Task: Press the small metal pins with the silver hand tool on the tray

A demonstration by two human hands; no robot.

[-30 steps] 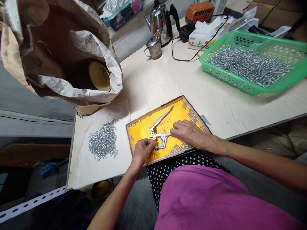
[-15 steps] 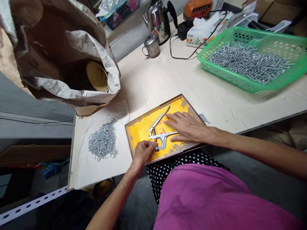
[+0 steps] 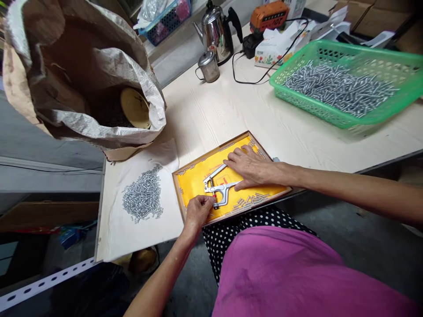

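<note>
A pair of silver snap-fastener pliers (image 3: 224, 190) lies with its handles spread in a shallow tray (image 3: 189, 164) lined in yellow. Fingers of my right hand (image 3: 251, 168) rest over the upper handle, and the thumb is at the lower one. At the jaw end, by the red part, my left hand (image 3: 199, 210) has thumb and forefinger pinched together; whatever they hold is hidden. Small metal pins (image 3: 251, 200) lie loose along the tray's near side, and more line its other edges.
Left of the tray, a heap of small metal pieces (image 3: 142, 193) lies on white cloth. A big open sack (image 3: 109, 125) stands behind it. At the back are a metal cup (image 3: 209, 67), a kettle (image 3: 217, 33) and a green basket (image 3: 317, 112) of metal pieces.
My right hand has moved slightly left and up, from hovering near the handles to gripping them. The left hand keeps its pinch at the jaw.
</note>
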